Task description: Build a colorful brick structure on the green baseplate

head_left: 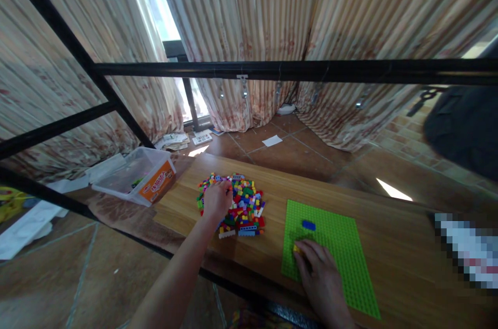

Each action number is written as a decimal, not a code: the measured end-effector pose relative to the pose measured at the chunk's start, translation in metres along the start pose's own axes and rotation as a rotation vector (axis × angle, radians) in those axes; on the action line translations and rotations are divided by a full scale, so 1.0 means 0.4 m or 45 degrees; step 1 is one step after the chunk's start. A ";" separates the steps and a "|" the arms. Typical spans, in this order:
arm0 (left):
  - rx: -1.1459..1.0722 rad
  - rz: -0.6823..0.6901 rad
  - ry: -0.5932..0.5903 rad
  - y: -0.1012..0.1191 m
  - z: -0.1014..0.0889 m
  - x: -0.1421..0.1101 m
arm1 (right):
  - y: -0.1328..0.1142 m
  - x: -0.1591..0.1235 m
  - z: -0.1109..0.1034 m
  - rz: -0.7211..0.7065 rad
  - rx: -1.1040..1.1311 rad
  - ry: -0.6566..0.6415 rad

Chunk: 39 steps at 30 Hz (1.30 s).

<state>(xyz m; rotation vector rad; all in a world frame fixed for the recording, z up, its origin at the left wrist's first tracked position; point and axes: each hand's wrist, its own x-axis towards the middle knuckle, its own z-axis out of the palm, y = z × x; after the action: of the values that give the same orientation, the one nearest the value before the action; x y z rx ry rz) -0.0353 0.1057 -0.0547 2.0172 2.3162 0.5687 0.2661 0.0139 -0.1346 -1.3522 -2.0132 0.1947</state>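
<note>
Left of the desk point(400, 235), a clear bin point(116, 193) has an orange label point(157, 181) too blurred to read. A green baseplate point(352, 251) lies right of the toy-brick heap point(247, 207). The left hand point(218, 198) is at the heap, its hold unclear. The right hand point(321, 262), nearly closed, pinches a yellow brick point(297, 248) over the baseplate; just beyond lies a blue brick point(308, 225), long axis crosswise.

Bare left hand point(218, 199), slim, tapering left forearm point(184, 266), uncovered as far as I can see it, bare right hand point(319, 266), dark cloth point(254, 318) patterned in red and yellow below, whether worn I can't tell.
</note>
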 end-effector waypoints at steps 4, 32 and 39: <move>-0.006 -0.034 0.013 0.001 0.001 0.001 | -0.006 0.002 -0.002 0.015 0.000 -0.006; -0.540 -0.009 -0.075 0.120 -0.050 -0.012 | -0.029 0.006 -0.010 0.162 0.149 0.022; -2.040 -0.570 -0.617 0.323 0.032 -0.213 | -0.041 0.028 -0.064 0.389 0.454 0.158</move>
<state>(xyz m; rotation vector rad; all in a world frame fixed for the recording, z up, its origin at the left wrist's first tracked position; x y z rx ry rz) 0.1054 0.0399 -0.0490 0.6909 1.0815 1.1360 0.2670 0.0099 -0.1024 -1.3920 -1.5713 0.5663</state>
